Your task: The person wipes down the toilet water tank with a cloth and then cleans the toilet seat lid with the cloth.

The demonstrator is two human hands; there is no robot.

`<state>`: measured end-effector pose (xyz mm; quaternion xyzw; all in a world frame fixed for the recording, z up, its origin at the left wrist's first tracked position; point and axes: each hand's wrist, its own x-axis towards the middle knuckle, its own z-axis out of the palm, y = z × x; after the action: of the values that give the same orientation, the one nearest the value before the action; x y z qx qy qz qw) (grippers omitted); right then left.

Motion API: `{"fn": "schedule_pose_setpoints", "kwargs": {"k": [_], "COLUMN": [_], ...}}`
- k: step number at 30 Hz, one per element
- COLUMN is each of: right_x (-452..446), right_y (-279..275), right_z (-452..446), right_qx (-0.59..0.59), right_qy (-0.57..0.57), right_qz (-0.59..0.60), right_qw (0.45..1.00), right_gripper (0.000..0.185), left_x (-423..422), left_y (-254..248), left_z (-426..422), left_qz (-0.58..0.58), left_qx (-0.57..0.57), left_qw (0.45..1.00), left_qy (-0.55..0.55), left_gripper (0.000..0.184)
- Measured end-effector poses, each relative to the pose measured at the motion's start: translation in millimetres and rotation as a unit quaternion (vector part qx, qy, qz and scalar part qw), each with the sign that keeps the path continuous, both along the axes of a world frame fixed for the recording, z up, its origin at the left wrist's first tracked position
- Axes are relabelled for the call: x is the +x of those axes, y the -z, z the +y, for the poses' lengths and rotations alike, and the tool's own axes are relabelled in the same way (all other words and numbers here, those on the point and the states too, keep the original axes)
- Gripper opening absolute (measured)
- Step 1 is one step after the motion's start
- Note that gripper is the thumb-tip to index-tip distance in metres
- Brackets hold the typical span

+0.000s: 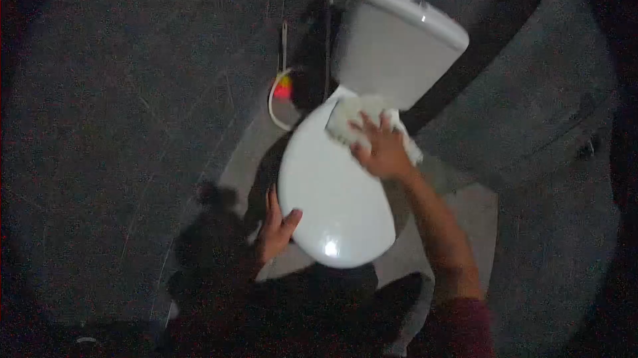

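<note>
A white toilet lid (332, 185) lies closed below the white cistern (392, 46). My right hand (382, 149) presses a pale cloth (355, 109) onto the rear of the lid, close to its hinge end, with the fingers spread over the fabric. At the lid's left edge is my left hand (276, 228), its thumb over the rim and its fingers along the side. What the fingertips touch below the rim is hidden.
A flush button (422, 4) sits on top of the cistern. Left of the toilet, a pale hose (272, 109) curves beside a red and yellow item (284, 87) too blurred to name. Dark wall panels (133, 92) surround the toilet.
</note>
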<state>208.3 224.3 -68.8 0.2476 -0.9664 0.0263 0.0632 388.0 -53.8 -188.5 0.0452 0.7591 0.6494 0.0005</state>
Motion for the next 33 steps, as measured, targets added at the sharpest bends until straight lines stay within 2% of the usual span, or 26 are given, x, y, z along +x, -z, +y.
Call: {"fn": "schedule_pose_setpoints", "kwargs": {"k": [1, 2, 4, 8, 10, 14, 16, 19, 21, 22, 24, 26, 28, 33], "right_x": [-5.6, -12.1, -34.6, -49.2, -47.6, 2.4, 21.4, 31.0, 15.1, 6.8, -15.8, -35.3, -41.1, -41.1], "right_y": [-0.2, -4.0, 4.2, 2.0, 8.3, 15.0, 12.8, -5.2, -4.6, -1.3, 3.2, -1.0, -4.7, 1.4], "right_z": [-3.9, -10.0, -19.0, -55.9, -72.8, -74.0, -54.1, -19.1, -6.2, -6.2, -9.7, -29.2, -54.8, -82.1], "right_qx": [-0.003, -0.010, -0.010, 0.003, -0.003, -0.016, -0.028, -0.030, -0.024, -0.025, -0.026, -0.025, -0.023, -0.015], "right_qy": [0.021, 0.036, 0.051, 0.080, 0.039, -0.099, -0.137, -0.159, -0.040, -0.044, 0.056, 0.080, 0.114, 0.091], "right_qz": [-0.007, -0.027, -0.029, -0.021, -0.016, -0.005, 0.015, -0.043, -0.039, -0.035, -0.043, -0.047, -0.068, -0.059], "right_qw": [1.000, 0.999, 0.998, 0.997, 0.999, 0.995, 0.990, 0.986, 0.998, 0.998, 0.997, 0.995, 0.991, 0.994], "right_gripper": [0.064, 0.063, 0.065, 0.066, 0.066, 0.064, 0.064, 0.064, 0.066, 0.066, 0.066, 0.068, 0.070, 0.066], "left_x": [5.1, 6.5, 7.4, 15.9, 14.4, 17.0, 16.9, 18.5, 19.7, 20.6, 22.9, 21.0, 21.6, 22.9], "left_y": [6.6, 7.8, 3.9, -14.1, -2.5, -14.5, -22.3, -14.5, -24.0, -23.0, -15.7, -19.1, -13.2, -16.0], "left_z": [2.3, 5.6, 15.1, 27.5, 30.8, 35.0, 26.6, 23.8, 20.2, 20.9, 23.6, 23.8, 26.8, 30.3], "left_qz": [-0.017, -0.039, -0.028, -0.023, -0.023, 0.017, -0.021, -0.024, -0.010, -0.002, -0.023, -0.060, -0.031, -0.066], "left_qx": [0.064, 0.062, 0.142, 0.159, 0.186, 0.207, 0.096, 0.102, 0.100, 0.098, 0.091, 0.085, 0.165, 0.191], "left_qw": [0.998, 0.997, 0.989, 0.987, 0.982, 0.978, 0.995, 0.995, 0.995, 0.995, 0.995, 0.994, 0.986, 0.979], "left_qy": [0.013, 0.014, 0.022, 0.007, -0.001, -0.027, -0.011, 0.001, 0.010, 0.014, 0.012, 0.008, 0.007, 0.003], "left_gripper": [0.101, 0.101, 0.100, 0.098, 0.097, 0.096, 0.095, 0.094, 0.094, 0.094, 0.094, 0.094, 0.092, 0.088]}}
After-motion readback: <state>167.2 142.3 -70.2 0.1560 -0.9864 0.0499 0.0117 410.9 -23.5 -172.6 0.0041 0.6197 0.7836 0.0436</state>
